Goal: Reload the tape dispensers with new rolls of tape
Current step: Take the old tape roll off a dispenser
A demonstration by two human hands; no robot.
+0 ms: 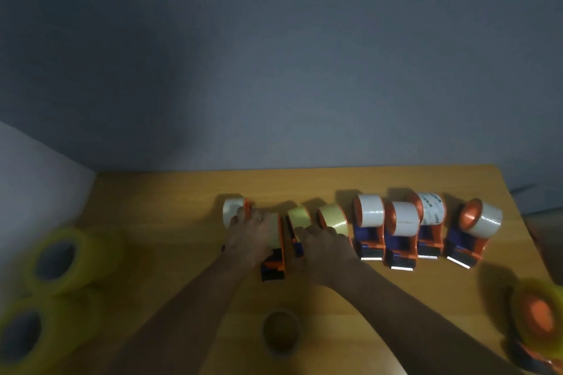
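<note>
A row of orange-and-blue tape dispensers stands across the wooden table (170, 192). The leftmost dispenser (234, 210) carries a white roll. My left hand (253, 233) lies over the second dispenser (274, 265) and grips its pale yellow roll from above, fingertips near the leftmost one's orange hub. My right hand (324, 242) curls round the body of the third dispenser (297, 218), which has a yellow roll; its lower part is hidden. A fourth dispenser (332, 217) with a yellow roll sits just behind that hand.
Several dispensers with white rolls (403, 222) line up to the right. Another dispenser with a yellow roll (536, 316) is at the front right corner. Two loose yellow rolls (58, 259) lie at the left edge. A brown cardboard core (281, 330) stands between my forearms.
</note>
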